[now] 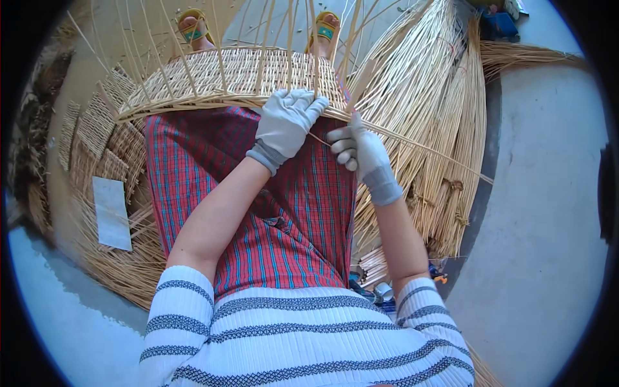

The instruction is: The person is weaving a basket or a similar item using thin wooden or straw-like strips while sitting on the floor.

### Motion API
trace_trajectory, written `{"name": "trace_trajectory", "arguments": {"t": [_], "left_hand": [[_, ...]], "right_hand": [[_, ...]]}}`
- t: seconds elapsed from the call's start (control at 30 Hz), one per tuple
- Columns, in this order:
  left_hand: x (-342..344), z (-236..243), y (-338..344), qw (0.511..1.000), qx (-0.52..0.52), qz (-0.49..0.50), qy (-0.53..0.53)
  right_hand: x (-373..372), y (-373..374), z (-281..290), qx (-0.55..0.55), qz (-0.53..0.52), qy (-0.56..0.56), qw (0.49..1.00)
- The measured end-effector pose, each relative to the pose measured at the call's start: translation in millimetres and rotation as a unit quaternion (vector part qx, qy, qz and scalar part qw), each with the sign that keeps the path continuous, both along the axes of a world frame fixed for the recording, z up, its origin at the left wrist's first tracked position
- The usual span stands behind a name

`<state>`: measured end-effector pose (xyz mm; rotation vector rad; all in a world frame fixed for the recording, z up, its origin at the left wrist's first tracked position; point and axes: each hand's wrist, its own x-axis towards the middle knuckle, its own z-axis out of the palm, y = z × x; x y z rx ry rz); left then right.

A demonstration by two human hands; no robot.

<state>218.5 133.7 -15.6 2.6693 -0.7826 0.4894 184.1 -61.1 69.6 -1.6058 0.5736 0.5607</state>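
A curved wicker panel (203, 76) rests across my lap, its upright stakes rising away from me and its near edge bordered by long strands. My left hand (284, 124), in a pale glove with a grey cuff, grips that near edge right of its middle, with fingers bent over the border. Just right of it, below the edge, is my gloved right hand (362, 147). Its fingers are curled and its thumb points up. A thin wicker strand (318, 138) runs from under the left hand into the right fingers. Other strands (438, 153) stick out past the panel's right end.
A large heap of loose wicker rods (445, 129) lies on the right. Woven pieces (97, 126) are stacked at the left, near a pale flat sheet (112, 213). A red checked cloth (193, 168) covers my legs. A blue object (498, 24) is at the far right.
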Motion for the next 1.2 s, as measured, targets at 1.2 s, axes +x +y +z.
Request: {"name": "trace_trajectory", "arguments": {"t": [1.2], "left_hand": [[7.1, 56.6, 9.7, 0.997, -0.072, -0.032, 0.029]], "right_hand": [[22.3, -16.9, 0.0, -0.496, 0.281, -0.559, 0.602]]}}
